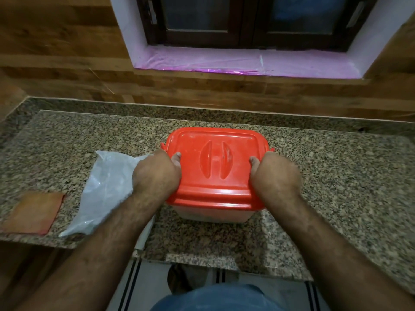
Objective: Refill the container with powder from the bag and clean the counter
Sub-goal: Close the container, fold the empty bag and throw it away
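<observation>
A translucent container (pixel 211 213) with a red lid (pixel 215 140) stands in the middle of the granite counter (pixel 336 176). The lid sits on top of it. My left hand (pixel 156 173) grips the lid's left edge, thumb on top. On the right edge, my right hand (pixel 275 176) holds the lid the same way. A clear plastic bag (pixel 105 191) lies flat on the counter just left of the container, partly under my left forearm. What the bag and the container hold is hidden.
An orange-brown cloth (pixel 33 212) lies at the counter's front left edge. Behind the counter runs a wood-patterned wall (pixel 67 63) with a window sill (pixel 224 61) covered in pink film. The counter's front edge is close to my body.
</observation>
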The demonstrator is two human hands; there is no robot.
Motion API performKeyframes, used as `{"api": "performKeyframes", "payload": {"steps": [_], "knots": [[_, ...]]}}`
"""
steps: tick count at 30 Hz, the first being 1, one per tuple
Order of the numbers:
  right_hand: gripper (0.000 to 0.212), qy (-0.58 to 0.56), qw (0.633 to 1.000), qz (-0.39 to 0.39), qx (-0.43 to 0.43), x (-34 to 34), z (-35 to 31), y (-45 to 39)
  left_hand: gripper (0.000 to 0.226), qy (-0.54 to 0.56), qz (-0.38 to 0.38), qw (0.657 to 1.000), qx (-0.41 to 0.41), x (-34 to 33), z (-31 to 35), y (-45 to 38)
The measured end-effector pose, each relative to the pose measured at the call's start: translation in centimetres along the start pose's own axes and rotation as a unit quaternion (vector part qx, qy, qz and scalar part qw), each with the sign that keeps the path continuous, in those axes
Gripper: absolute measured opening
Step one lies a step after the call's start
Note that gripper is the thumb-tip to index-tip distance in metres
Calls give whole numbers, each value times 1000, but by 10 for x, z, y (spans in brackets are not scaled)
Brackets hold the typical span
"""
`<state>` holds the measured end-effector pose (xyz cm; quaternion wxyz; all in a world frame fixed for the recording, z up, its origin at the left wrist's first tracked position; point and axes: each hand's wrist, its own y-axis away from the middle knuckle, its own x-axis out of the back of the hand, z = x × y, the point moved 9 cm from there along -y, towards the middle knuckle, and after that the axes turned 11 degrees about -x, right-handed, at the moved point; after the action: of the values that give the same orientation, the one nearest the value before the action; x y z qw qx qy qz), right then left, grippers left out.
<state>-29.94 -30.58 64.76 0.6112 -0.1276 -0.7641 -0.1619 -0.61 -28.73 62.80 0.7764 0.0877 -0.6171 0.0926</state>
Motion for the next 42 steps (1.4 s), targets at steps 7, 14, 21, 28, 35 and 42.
{"api": "performKeyframes", "payload": {"steps": [7, 14, 21, 28, 35, 42], "knots": [[98, -22, 994, 9, 103, -37, -4, 35, 103, 49, 33, 987, -152, -22, 24, 37], [96, -47, 991, 51, 114, -38, -9, 25, 105, 56, 93, 983, -150, -19, 23, 27], [96, -73, 988, 72, 114, -35, -46, -33, 104, 62, 89, 982, -154, -13, 34, -42], [95, -93, 987, 98, 86, -24, -103, -130, 102, 29, 54, 980, -191, -11, 62, -171], [90, -99, 985, 110, 84, -25, -132, -179, 100, 24, 34, 979, -198, -12, 72, -232], [95, -168, 972, 131, 96, -43, -102, -138, 92, 67, 35, 981, -177, -14, 67, -208]]}}
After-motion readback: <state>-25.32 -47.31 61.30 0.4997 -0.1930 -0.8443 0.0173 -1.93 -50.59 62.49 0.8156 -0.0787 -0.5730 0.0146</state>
